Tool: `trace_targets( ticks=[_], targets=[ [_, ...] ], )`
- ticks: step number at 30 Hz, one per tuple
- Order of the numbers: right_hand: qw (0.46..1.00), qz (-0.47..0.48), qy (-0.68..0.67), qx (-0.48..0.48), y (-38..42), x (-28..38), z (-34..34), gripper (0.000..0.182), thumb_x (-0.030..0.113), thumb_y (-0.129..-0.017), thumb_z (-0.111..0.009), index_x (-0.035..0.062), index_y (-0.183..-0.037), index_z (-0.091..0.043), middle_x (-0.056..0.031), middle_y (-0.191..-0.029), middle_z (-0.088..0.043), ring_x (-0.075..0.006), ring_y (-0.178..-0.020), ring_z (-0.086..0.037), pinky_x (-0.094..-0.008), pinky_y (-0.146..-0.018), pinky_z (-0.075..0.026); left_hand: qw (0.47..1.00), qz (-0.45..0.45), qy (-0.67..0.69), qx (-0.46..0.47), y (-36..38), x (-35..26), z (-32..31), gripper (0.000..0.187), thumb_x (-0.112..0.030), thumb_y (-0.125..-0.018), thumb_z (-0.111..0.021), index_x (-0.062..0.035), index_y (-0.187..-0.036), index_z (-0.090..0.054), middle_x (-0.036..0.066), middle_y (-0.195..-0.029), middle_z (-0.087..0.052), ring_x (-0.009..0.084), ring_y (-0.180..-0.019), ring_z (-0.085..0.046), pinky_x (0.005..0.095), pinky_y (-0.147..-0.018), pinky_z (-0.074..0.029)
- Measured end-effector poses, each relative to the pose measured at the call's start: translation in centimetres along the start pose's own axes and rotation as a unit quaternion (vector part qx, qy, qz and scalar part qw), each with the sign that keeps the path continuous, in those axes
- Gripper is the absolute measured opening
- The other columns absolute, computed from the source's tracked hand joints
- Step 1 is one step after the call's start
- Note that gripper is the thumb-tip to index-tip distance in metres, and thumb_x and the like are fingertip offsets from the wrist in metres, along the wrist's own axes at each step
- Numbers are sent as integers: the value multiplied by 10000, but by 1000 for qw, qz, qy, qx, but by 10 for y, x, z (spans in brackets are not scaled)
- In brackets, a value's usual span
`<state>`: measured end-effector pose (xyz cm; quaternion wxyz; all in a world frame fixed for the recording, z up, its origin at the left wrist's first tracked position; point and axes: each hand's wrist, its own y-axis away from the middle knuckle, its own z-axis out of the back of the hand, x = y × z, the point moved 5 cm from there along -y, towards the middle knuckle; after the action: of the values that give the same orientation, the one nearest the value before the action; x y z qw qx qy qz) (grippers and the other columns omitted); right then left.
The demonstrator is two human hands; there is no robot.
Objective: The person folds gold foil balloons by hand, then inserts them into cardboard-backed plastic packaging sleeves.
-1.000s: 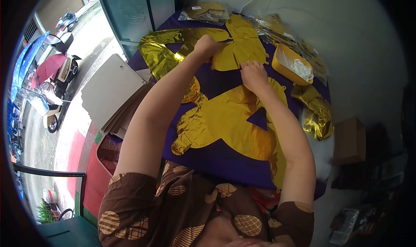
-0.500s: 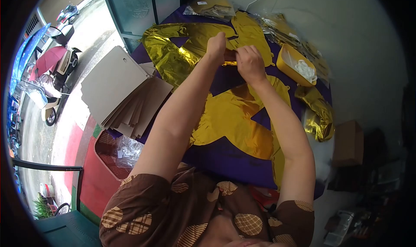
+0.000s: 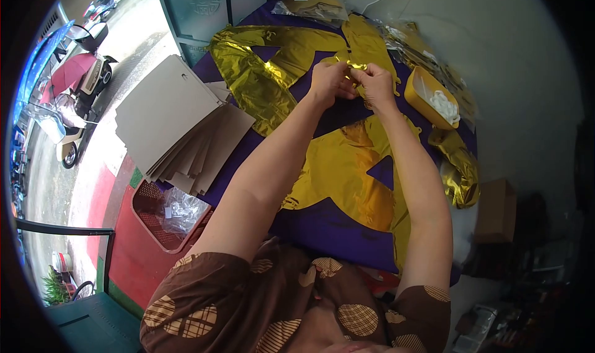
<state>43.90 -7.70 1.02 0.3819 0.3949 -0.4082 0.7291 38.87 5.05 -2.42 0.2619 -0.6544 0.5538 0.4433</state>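
Both hands meet over the far half of the table at a shiny gold foil edge (image 3: 356,65). My left hand (image 3: 331,83) is closed, its thumb and fingers pinching the foil. Close beside it, my right hand (image 3: 377,83) pinches the same spot from the right. Beyond and left of them lies a flat, crinkled gold foil balloon (image 3: 248,74). Another flat foil balloon (image 3: 334,170) spreads under my forearms, partly hidden by them. Which balloon the pinched edge belongs to, I cannot tell.
A purple cloth (image 3: 310,229) covers the table. At left sits a stack of cardboard sheets (image 3: 164,114) above a red basket (image 3: 152,210) holding clear plastic. On the right are a yellow tub (image 3: 418,96) with white items, bagged gold pieces (image 3: 427,56) and crumpled gold foil (image 3: 455,167).
My hands have come closer together, the left one moving right and slightly toward me. Shiny foil now shows between the fingertips. The view has shifted slightly.
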Motion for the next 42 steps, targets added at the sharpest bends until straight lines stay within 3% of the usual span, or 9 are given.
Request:
trace_targets(
  ticks=[3,6,15,18,21,24,30,36,42],
  targets=[
    [986,-41,-159,-5,-7,-17,2,206,140,-903,-695,9,-750,-650,40,-681,-580,-52,-609,-461,-247,-538,-358,1000,-4,16,-24,0,1,1,255,-154,-929,-521,91,-943,-592,185,-760,-622,281,-549,-640,389,-481,-577],
    [985,-42,-169,-1,-13,-22,7,154,103,-910,-671,1,-795,-662,30,-724,-599,-48,-651,-483,-238,-580,-383,1000,-11,14,-11,-2,1,1,224,-105,-921,-495,96,-954,-589,201,-789,-639,285,-552,-643,388,-481,-577],
    [995,6,-16,-97,-8,5,22,172,110,-816,-753,-30,-811,-654,-56,-750,-656,-100,-665,-543,-272,-620,-443,999,-40,-6,-24,-2,4,0,169,-47,-927,-516,98,-976,-586,205,-845,-667,278,-571,-656,376,-488,-590],
    [977,30,183,-109,-11,16,28,171,106,-816,-745,-17,-805,-626,-133,-795,-672,-205,-636,-595,-332,-620,-470,998,-48,-12,-47,1,2,-1,167,-60,-935,-552,93,-988,-592,193,-872,-678,263,-578,-662,352,-476,-594],
    [962,147,171,-158,2,36,20,94,70,-846,-667,-1,-835,-607,-172,-843,-651,-330,-704,-617,-407,-672,-488,996,-82,1,-31,-4,4,-1,176,-78,-934,-585,86,-997,-600,179,-871,-680,247,-585,-668,333,-462,-592],
    [930,267,244,-67,7,42,14,62,2,-847,-564,20,-878,-615,-152,-856,-631,-369,-820,-607,-444,-751,-489,996,-83,2,-41,-7,7,1,194,-99,-938,-598,85,-1000,-606,169,-854,-676,240,-586,-672,324,-451,-584],
    [892,331,306,31,13,35,14,141,-39,-786,-535,4,-884,-626,-150,-939,-597,-349,-971,-565,-425,-860,-475,996,-83,-3,-41,-5,6,2,212,-120,-947,-601,87,-987,-613,158,-841,-676,238,-580,-669,313,-447,-573],
    [846,411,335,54,24,49,9,193,-14,-759,-597,-5,-944,-651,-141,-993,-574,-327,-984,-549,-417,-897,-473,995,-93,8,-37,-5,7,1,229,-148,-956,-602,78,-987,-617,148,-822,-678,226,-573,-665,305,-456,-572],
    [830,412,374,38,20,43,2,92,20,-778,-630,5,-863,-659,-112,-954,-592,-315,-962,-564,-418,-865,-478,996,-80,7,-45,-4,5,2,295,-221,-983,-582,72,-959,-595,156,-791,-668,236,-539,-654,323,-444,-569]
  ],
)
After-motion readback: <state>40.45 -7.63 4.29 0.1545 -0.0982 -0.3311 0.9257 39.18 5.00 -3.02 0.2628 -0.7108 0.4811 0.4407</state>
